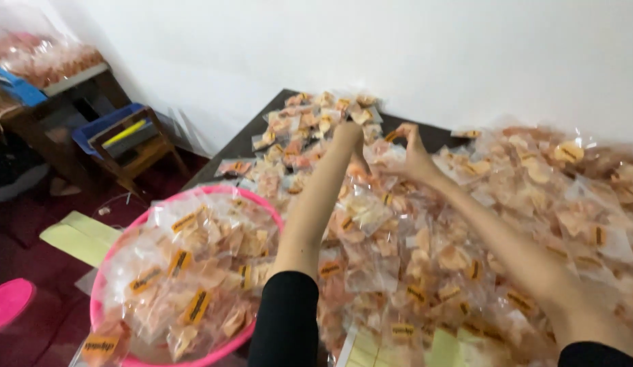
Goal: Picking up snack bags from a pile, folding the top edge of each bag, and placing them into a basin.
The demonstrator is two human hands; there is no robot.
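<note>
Left hand: (348, 134) stretched out over the far end of the pile, fingers curled among the packets; whether it grips one cannot be told.
Right hand: (410, 155) fingers spread, touching packets just beside the left; hold unclear.
Snack packets: (425, 258) clear bags of pale chips with yellow labels, heaped across the dark table (252, 132).
Pink basin: (272, 216) left of the arms, heaped with the same packets.

clear snack packets (398, 251) with orange labels, heaped across the table.
</note>
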